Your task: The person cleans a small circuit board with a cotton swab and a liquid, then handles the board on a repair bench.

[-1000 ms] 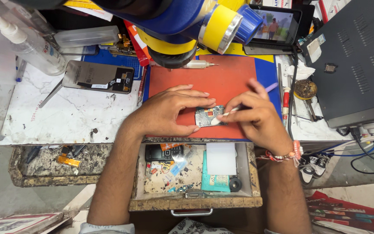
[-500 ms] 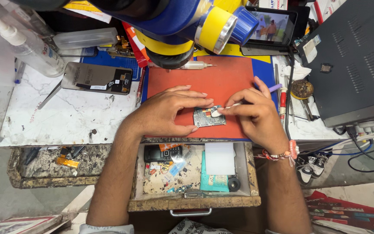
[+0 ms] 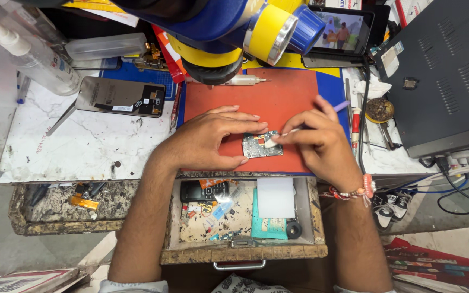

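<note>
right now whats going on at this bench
A person is working on a small circuit board lying on a red mat. The left hand steadies the board by its edge, while the right hand holds a thin brush with its pale tip on the board. An open drawer of small parts sits below, and a phone back panel lies to the left.

Left hand (image 3: 210,138) pins small circuit board (image 3: 260,145) on red mat (image 3: 278,92); right hand (image 3: 321,142) presses brush-like tool (image 3: 299,129) onto board. Open drawer (image 3: 242,252) below holds black phone (image 3: 204,190), white pad (image 3: 276,197). Blue-yellow microscope (image 3: 234,27) overhead.
</note>
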